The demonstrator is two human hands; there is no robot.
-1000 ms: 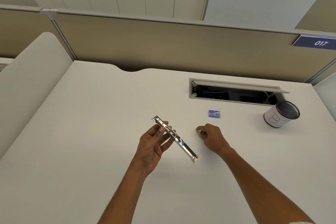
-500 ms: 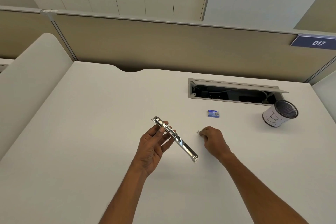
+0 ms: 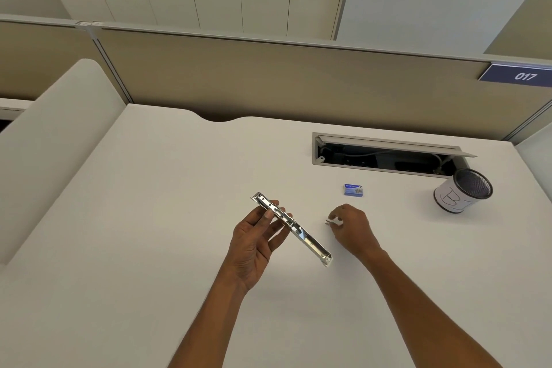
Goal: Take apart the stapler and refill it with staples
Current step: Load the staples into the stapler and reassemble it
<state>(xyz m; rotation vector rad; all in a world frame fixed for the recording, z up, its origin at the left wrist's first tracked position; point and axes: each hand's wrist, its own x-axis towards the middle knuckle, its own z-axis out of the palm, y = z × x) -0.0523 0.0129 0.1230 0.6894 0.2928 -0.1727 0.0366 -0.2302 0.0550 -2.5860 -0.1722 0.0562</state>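
Over the desk [image 3: 149, 218], the left hand [image 3: 254, 245] holds the stapler's metal rail [image 3: 310, 243] clear of the surface. Thumb and fingers pinch its far half, so the near half slants free toward the right hand [image 3: 354, 228], whose fingertips are closed on what looks like a short strip of staples [image 3: 331, 222], with the blue box [image 3: 353, 190] lying farther back. To load cleanly, I would hold the rail steady with its channel facing up, line the strip up with the free end, then seat it under a light pinch so it does not snap or skew.
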